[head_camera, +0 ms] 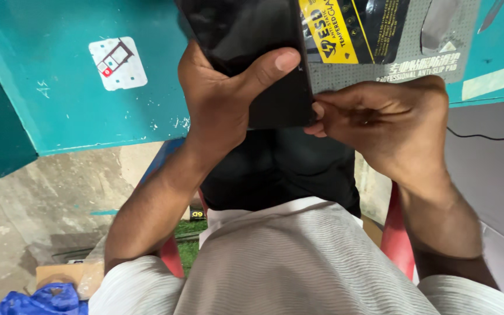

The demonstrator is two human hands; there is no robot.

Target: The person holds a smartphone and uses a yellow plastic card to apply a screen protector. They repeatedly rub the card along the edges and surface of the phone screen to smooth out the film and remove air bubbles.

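glossy black phone (246, 46), seemingly unlit

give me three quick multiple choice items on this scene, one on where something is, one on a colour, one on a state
1. Where does the small white card with the little tray lie?
A. on the teal table top, left of the hands
B. on the floor
C. on the grey mat

2. What colour is the table top?
A. red
B. teal
C. white

3. How is the dark flat slab held?
A. lying free on the table
B. gripped in the left hand, right fingertips at its edge
C. pinned under the mat

Answers:
1 A: the white card rests on the table top.
2 B: its surface is teal.
3 B: the left hand wraps the dark slab, and the right hand pinches at its right edge.
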